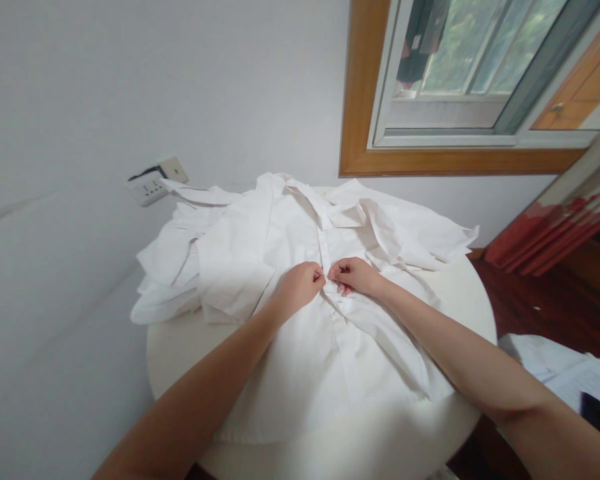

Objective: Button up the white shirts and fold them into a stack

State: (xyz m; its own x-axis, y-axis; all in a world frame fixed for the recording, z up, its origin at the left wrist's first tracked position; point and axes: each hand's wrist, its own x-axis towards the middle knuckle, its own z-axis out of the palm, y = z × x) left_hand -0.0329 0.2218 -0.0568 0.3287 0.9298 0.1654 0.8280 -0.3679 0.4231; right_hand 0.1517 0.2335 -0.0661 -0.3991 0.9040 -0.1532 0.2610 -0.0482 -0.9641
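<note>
A white shirt (260,253) lies spread front-up on a round white table (460,300), its collar toward the wall. My left hand (300,283) and my right hand (355,275) meet at the shirt's front placket, about the middle of the chest. Both hands are closed in a pinch on the placket fabric, fingertips almost touching each other. Whatever small part sits between the fingertips is hidden. The sleeves lie bunched to the left and right of the body of the shirt.
The table stands against a white wall with a socket plate (153,183) at the left. A wood-framed window (460,87) is above right. A red and cream curtain (555,233) hangs at the right over dark wooden floor; papers (555,367) lie lower right.
</note>
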